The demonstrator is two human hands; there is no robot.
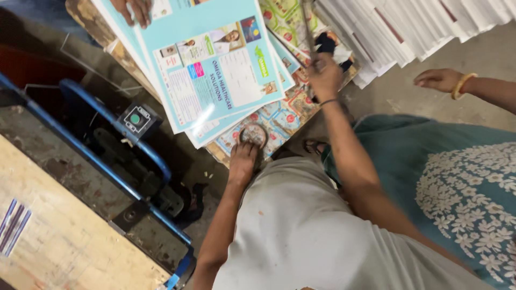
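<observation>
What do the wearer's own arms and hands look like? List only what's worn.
Both forearms are bare, with no sleeves or gloves showing. The right hand has a thin dark band round its wrist. The left hand shows no ring, watch or bangle.

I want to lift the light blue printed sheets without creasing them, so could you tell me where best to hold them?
Grip the light blue sheets at the lower edge that overhangs the pile, coming from the wearer's side. That edge hangs free, while another person's hand presses the far end.
</observation>
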